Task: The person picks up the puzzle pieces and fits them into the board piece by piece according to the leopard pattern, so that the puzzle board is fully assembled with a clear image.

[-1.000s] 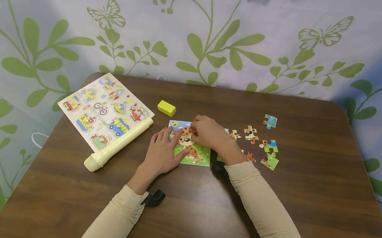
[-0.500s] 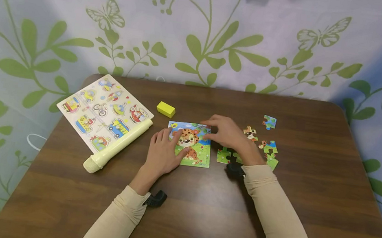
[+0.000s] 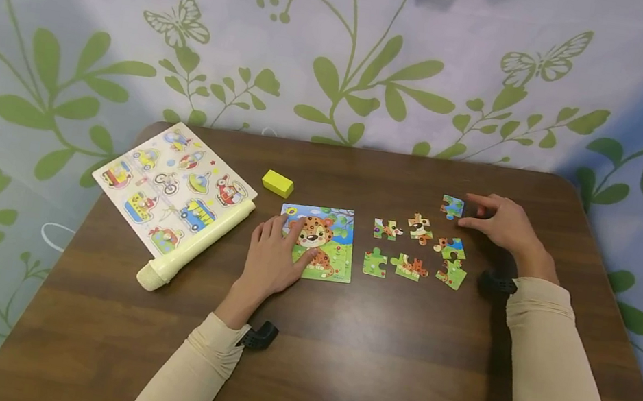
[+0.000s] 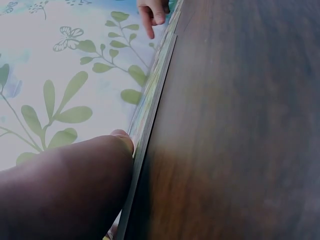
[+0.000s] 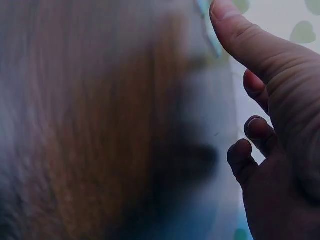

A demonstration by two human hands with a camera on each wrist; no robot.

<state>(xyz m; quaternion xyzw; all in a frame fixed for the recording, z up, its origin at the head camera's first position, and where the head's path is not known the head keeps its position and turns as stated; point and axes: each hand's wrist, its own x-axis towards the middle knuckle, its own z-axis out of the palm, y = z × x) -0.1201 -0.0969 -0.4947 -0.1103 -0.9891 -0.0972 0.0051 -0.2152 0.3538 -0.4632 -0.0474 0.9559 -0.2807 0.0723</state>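
Observation:
A square jigsaw puzzle [image 3: 340, 248] with a spotted cub picture lies mid-table. My left hand [image 3: 274, 256] rests on its left side with fingers extended, covering part of the picture; the left wrist view shows the puzzle's thin edge [image 4: 155, 85] beside that hand. Farther right, my right hand [image 3: 507, 228] holds thumb and forefinger spread at the right edge of a blue puzzle piece [image 3: 451, 207]. Whether they touch it, I cannot tell. In the right wrist view the thumb [image 5: 250, 42] is close to a thin bluish edge, and the other fingers are bent with nothing visible in them.
Several loose puzzle pieces, including a green one [image 3: 375, 262] and a green corner-like one [image 3: 451, 273], lie between the hands. A yellow block [image 3: 277, 183] stands behind the puzzle. Left are a vehicle picture board [image 3: 152, 185] and a pale yellow microphone-shaped stick [image 3: 199, 241].
My right hand has left the jigsaw's upper right and moved right to the blue piece, uncovering the loose pieces. My left hand has stayed on the jigsaw.

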